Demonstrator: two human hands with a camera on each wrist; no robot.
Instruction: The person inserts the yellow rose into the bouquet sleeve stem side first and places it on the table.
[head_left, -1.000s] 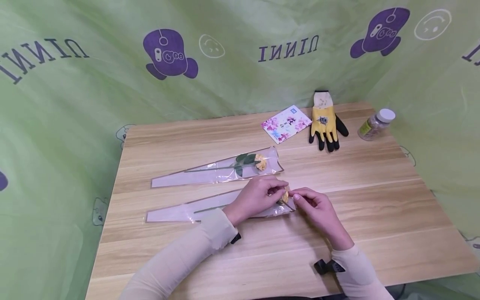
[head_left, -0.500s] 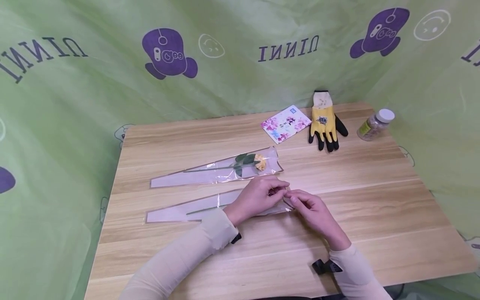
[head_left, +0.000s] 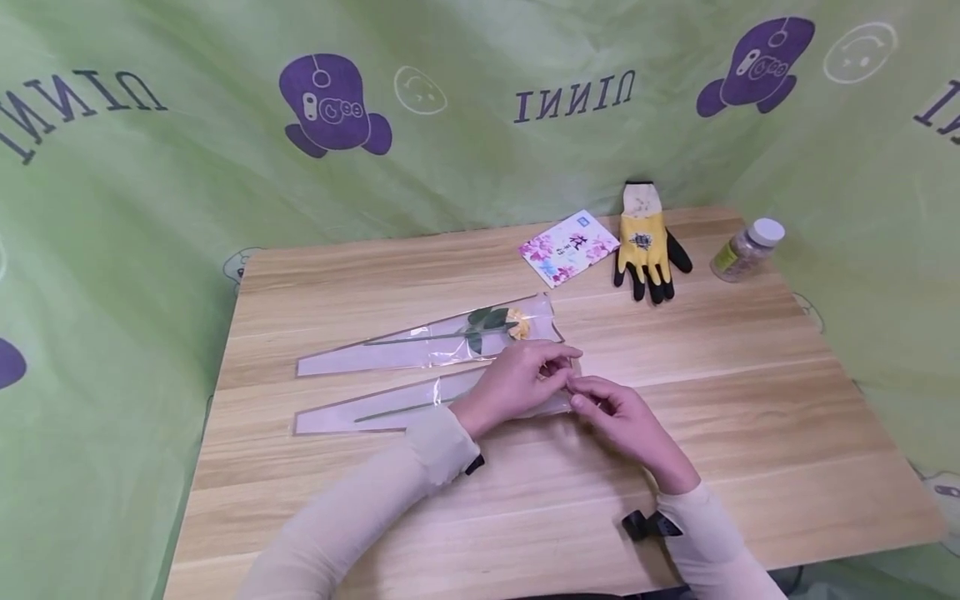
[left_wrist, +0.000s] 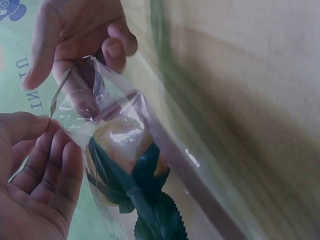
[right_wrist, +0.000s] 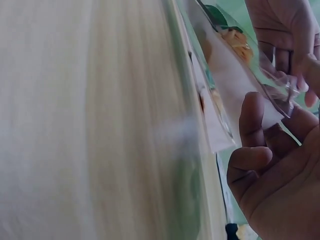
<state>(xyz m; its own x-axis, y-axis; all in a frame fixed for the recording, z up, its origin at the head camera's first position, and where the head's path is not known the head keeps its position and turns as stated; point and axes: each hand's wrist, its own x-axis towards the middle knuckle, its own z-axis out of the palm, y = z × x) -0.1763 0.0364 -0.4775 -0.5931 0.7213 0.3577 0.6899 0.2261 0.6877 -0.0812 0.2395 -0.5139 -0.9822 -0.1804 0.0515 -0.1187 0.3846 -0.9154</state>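
A clear flower sleeve [head_left: 330, 417] with a brown-grey border lies nearer the person, its wide end raised between both hands. Inside it is an artificial rose [left_wrist: 122, 142], peach-yellow with green leaves; in the head view its bloom is hidden behind the hands. My left hand [head_left: 513, 379] pinches the film at the wide end between thumb and finger. My right hand [head_left: 626, 421] meets it at the same end: a finger lies against the film while the thumb stands apart, as the left wrist view shows. The other fingers are loosely bent.
A second sleeve [head_left: 337, 358] with a similar rose lies just behind on the wooden table [head_left: 750, 400]. Farther back are a floral-printed card [head_left: 570, 248], a yellow and black work glove [head_left: 643, 242] and a white-capped jar [head_left: 747, 250]. Green printed cloth [head_left: 480, 50] surrounds the table.
The rose stem has slid left, deeper into the sleeve's narrow part. Its bloom, visible between the hands earlier, is now covered. My right hand has shifted slightly left toward the left hand.
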